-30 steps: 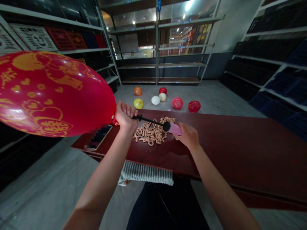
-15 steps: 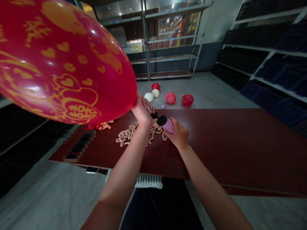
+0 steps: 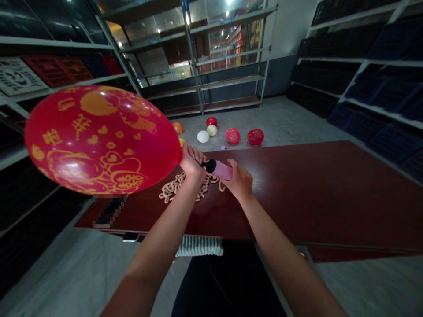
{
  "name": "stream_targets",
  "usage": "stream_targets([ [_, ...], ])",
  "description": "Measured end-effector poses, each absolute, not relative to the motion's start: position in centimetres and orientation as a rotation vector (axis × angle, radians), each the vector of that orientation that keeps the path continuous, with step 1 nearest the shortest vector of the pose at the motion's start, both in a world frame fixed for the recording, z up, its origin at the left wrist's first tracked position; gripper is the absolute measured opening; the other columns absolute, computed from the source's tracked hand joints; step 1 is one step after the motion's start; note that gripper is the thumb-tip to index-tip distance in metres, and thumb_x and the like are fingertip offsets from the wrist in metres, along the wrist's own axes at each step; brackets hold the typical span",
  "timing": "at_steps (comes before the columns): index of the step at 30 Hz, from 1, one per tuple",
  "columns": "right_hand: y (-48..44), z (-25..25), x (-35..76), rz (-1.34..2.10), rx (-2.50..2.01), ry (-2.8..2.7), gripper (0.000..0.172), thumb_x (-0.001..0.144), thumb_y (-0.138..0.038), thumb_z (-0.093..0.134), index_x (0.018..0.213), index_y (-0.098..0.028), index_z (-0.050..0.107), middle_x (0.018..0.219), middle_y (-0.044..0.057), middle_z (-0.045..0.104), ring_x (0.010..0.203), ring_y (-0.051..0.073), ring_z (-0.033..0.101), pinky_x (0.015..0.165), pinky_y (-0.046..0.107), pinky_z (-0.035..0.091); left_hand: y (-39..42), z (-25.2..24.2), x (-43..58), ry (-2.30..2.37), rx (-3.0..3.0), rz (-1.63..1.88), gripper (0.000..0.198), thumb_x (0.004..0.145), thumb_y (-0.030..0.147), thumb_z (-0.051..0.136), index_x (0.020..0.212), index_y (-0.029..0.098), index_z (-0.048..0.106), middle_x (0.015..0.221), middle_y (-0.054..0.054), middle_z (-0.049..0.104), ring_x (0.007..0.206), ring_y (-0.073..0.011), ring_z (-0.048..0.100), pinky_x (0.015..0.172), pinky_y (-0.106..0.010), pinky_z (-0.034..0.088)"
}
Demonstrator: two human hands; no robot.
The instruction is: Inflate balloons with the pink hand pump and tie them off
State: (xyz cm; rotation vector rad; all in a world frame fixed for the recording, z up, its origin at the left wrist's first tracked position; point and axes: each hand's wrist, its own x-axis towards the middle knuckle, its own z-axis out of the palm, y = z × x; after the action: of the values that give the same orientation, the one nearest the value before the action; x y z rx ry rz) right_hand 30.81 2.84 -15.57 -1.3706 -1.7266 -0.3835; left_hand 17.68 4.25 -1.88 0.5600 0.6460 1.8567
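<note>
A big red balloon [image 3: 102, 141] with gold printing stretches out to the left, fully rounded. My left hand [image 3: 192, 162] is closed around its neck, and the fingers hide the mouth of the balloon. In my right hand [image 3: 242, 179] is a pink balloon pump [image 3: 223, 170] with a black end that points at my left hand. The pump's black tip meets the left fingers; whether it sits inside the balloon's neck is hidden. Under my hands, a heap of beige long balloons [image 3: 173, 186] lies on the dark red table [image 3: 297, 189].
On the floor beyond the table lie several balloons, among them a white one [image 3: 203, 136], a pink one [image 3: 232, 135] and a red one [image 3: 255, 137]. A blurred-out dark object [image 3: 110, 211] lies at the table's left. Metal shelves [image 3: 231, 81] and crates [image 3: 380, 88] stand around.
The red balloon appears lower and farther from the camera, and more of the left shelves shows. The pump has come level, its black end now against my left hand.
</note>
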Motion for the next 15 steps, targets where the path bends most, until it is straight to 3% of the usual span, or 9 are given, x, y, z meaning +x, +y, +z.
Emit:
stream_targets([
  [7,2.1,-14.9,30.8,-0.492,-1.341,-1.894,0.043,0.08,-0.031,0.072,0.118,-0.017,0.058,0.097,0.009,0.073,0.085,0.024,0.067,0.075,0.032,0.045,2.4,-0.5,12.5,0.618,0.487,1.92,0.055,0.098,0.037,0.05,0.054,0.019,0.023,0.041,0.008,0.021,0.032,-0.0065,0.02,0.039,-0.023,0.021],
  [15,2.2,-14.9,30.8,-0.549,-1.251,-1.941,0.031,0.083,-0.031,0.068,0.11,-0.016,0.062,0.09,0.007,0.072,0.08,0.021,0.067,0.072,0.03,0.046,0.4,2.5,6.8,0.552,0.456,1.996,0.05,0.099,0.025,0.041,0.052,0.019,0.023,0.041,0.006,0.021,0.032,-0.0073,0.02,0.038,-0.024,0.02],
])
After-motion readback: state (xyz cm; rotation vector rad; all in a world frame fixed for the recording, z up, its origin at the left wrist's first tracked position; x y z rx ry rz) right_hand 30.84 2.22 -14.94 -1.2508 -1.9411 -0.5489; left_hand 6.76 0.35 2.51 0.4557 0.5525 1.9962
